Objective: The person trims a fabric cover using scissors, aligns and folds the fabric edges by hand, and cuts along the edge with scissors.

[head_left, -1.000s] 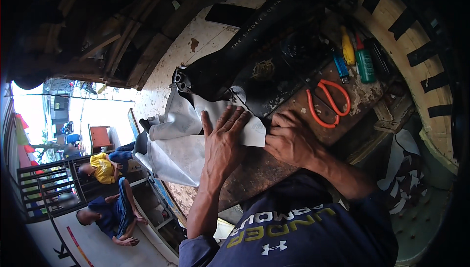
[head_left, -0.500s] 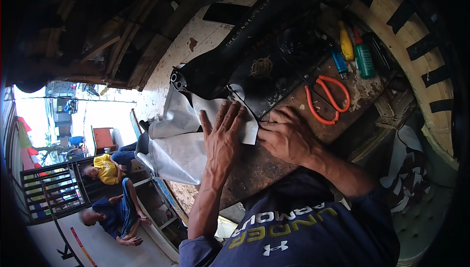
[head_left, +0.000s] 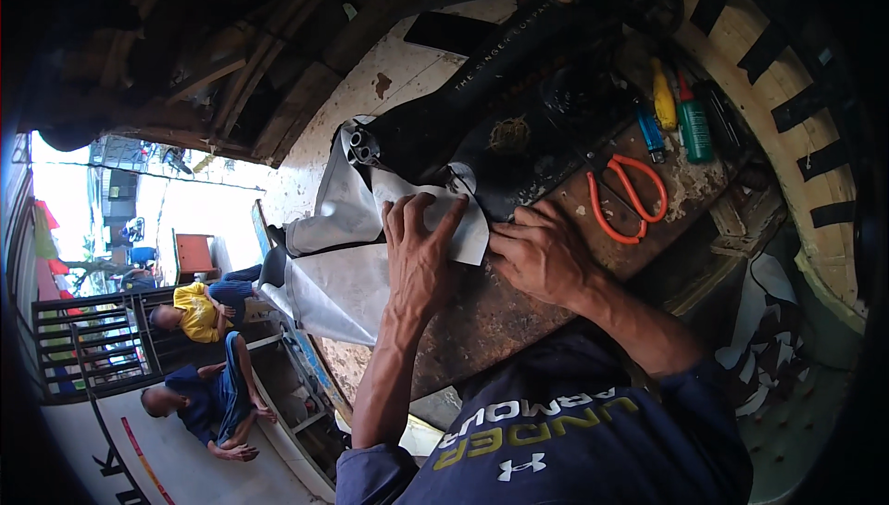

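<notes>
Under the head of a black sewing machine (head_left: 444, 102) lies a grey-white sheet of fabric or vinyl (head_left: 338, 287), partly folded, with a loose flap toward the needle. My left hand (head_left: 417, 255) rests on this flap, its fingers bent and spread, one fingertip close to the needle area. At the flap's right edge is my right hand (head_left: 542, 250), fingers curled together against the material beside the machine bed. The right fingertips are partly hidden, and what passes beneath the presser foot cannot be made out.
Orange-handled snips (head_left: 625, 199) lie right of the machine. Beyond them are a blue lighter (head_left: 650, 130), a yellow-handled tool (head_left: 664, 98) and a green bottle (head_left: 694, 125). A dark flat object (head_left: 449, 33) lies behind the machine. Two people (head_left: 199, 311) sit at the left.
My left fingers have gone from lying nearly flat to bent on the sheet. The right hand stays at the sheet's edge. The whole view has shifted slightly.
</notes>
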`<state>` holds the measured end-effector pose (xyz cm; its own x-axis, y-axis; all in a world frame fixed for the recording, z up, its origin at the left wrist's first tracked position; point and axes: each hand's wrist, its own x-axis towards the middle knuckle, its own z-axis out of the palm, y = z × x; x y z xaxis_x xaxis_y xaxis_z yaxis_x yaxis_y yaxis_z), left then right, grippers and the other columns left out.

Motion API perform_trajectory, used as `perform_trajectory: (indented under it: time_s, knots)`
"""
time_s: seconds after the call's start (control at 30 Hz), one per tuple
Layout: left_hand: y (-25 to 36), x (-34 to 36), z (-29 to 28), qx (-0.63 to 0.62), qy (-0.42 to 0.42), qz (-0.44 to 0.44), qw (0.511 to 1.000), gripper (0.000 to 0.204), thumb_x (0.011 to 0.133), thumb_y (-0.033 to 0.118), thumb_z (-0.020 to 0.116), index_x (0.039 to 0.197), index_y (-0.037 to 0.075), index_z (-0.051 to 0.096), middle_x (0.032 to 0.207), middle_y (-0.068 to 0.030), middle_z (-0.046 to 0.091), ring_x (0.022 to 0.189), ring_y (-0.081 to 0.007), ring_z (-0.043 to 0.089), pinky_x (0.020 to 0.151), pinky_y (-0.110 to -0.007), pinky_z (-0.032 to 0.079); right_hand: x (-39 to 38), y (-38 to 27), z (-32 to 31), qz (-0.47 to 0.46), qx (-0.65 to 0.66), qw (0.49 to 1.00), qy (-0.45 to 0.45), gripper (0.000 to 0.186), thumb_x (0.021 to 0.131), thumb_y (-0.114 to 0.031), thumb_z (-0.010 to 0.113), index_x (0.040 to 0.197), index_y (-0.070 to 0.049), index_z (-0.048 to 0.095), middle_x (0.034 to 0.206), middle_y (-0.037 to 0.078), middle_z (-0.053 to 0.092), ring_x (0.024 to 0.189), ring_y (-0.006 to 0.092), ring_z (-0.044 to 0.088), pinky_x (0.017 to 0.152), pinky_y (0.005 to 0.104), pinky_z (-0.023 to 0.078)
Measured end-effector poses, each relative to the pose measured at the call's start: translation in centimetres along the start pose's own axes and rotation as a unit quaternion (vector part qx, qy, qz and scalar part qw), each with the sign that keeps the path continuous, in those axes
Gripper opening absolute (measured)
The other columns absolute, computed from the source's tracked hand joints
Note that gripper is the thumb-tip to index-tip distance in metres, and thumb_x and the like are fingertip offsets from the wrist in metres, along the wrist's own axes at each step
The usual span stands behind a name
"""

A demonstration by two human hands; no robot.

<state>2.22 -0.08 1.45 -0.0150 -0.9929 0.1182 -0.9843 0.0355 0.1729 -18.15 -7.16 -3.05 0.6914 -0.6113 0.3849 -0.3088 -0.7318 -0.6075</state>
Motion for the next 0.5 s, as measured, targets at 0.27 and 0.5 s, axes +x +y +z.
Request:
perform_trajectory:
  time_s: [0.27,0.5]
  knots:
    - [-3.4,-4.6,-3.2,-0.057,-0.012,-0.105,0.993,0.055,0.092,0.038,0.081,0.133,0.005,0.065,0.115,-0.0155,0.065,0.114,-0.0369,0.059,0.109,-0.05,0.039,0.3,0.2,0.3,-0.024,-0.002,0.999,0.035,0.015,0.085,-0.015,0.078,0.098,-0.008,0.076,0.103,0.007,0.079,0.091,0.0237,0.067,0.09,0.0413,0.049]
    - [-0.2,-4.4,-5.5,0.014,0.037,-0.055,0.998,0.033,0.088,0.022,0.082,0.118,0.008,0.073,0.1,-0.0111,0.064,0.1,-0.032,0.063,0.102,-0.048,0.042,0.4,0.3,0.2,-0.027,0.004,0.999,0.024,0.013,0.09,-0.024,0.081,0.094,-0.011,0.08,0.087,0.0,0.075,0.085,0.0214,0.064,0.086,0.0397,0.047]
